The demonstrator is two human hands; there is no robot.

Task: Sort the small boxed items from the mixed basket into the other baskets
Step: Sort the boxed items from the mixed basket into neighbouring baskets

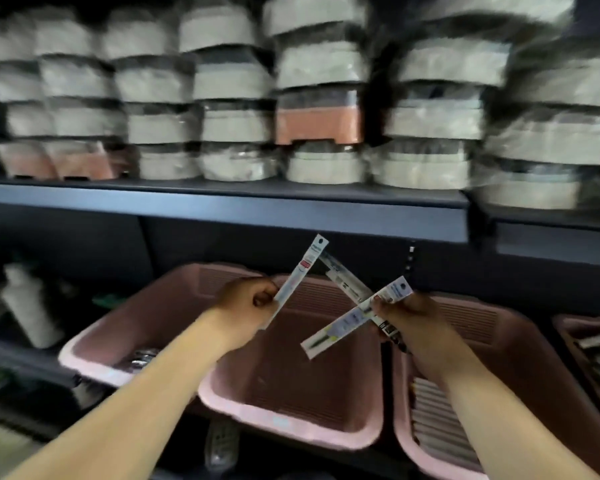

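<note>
My left hand (248, 303) grips one long narrow white boxed item with a red label (300, 275), held upright and tilted right above the middle pink basket (291, 434). My right hand (409, 320) holds two similar slim boxes crossed: one with a yellow-green print (347, 323) slanting down-left, and a second one (343, 282) slanting up-left behind it. Below my right arm, the right pink basket (406, 441) holds a row of white boxes (437, 420). A left pink basket (94, 362) holds a small shiny item (142, 356).
A dark shelf board (222, 206) runs above the baskets, loaded with stacked wrapped grey and pink containers (319, 123). A white bottle (28, 306) leans at the left. A further pink basket (589, 337) with mixed items sits at the far right edge.
</note>
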